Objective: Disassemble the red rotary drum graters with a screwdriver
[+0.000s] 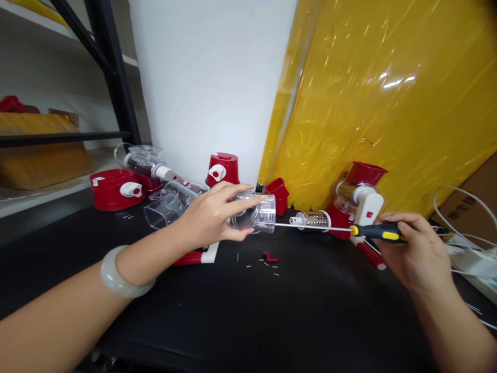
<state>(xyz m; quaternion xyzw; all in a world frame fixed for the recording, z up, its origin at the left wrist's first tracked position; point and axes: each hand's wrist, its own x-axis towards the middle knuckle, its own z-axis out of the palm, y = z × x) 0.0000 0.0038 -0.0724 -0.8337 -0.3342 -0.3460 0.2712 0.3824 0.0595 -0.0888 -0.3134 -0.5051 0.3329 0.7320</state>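
My left hand [217, 210] is closed around a clear plastic grater housing [267, 213] held above the black table, its round open end turned to the right. In my right hand [417, 254] is a screwdriver [376, 232] with a black and yellow handle, held level. The long metal shaft points left and its tip reaches the housing; whether it meets a screw I cannot tell. Below the housing, several small screws [266, 264] lie around a small red plastic piece [269, 257]. A metal grater drum [312, 220] rests behind the shaft.
An assembled red and white rotary grater [367, 202] stands at the right. Red bases [116, 190] and another red base [223, 168] are at the back, with clear parts [165, 210] at left. White cables [466, 238] lie at the right edge; a shelf rack [112, 72] rises at left.
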